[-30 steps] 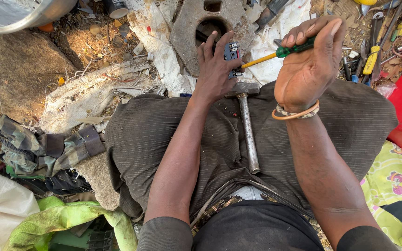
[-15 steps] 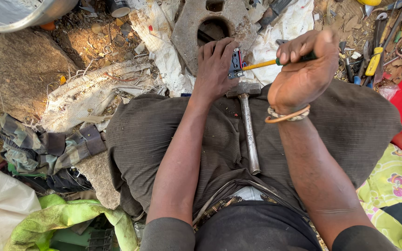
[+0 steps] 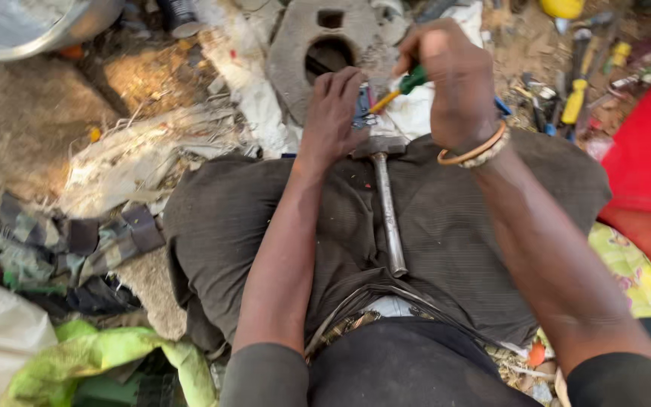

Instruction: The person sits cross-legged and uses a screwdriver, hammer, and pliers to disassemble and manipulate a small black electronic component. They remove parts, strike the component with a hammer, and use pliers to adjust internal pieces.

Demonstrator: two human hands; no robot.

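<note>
Both of your hands are busy: your right hand (image 3: 452,81) is clenched round a green-handled screwdriver (image 3: 399,88), its yellow shank angled down to a small blue part (image 3: 362,108) that your left hand (image 3: 331,114) pins with curled fingers. Just below, a hammer (image 3: 385,197) lies along your lap. Beyond sits a grey holed slab (image 3: 295,45); loose tools (image 3: 576,98) lie right.

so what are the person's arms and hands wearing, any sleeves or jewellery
Both forearms are bare, with dark grey sleeves pushed up to around the elbows, seen at the bottom edge. The right hand has two bangles at the wrist: a smooth orange ring and a paler, beaded-looking one beside it. The left hand wears no glove, band or watch. No rings show on the fingers.
</note>
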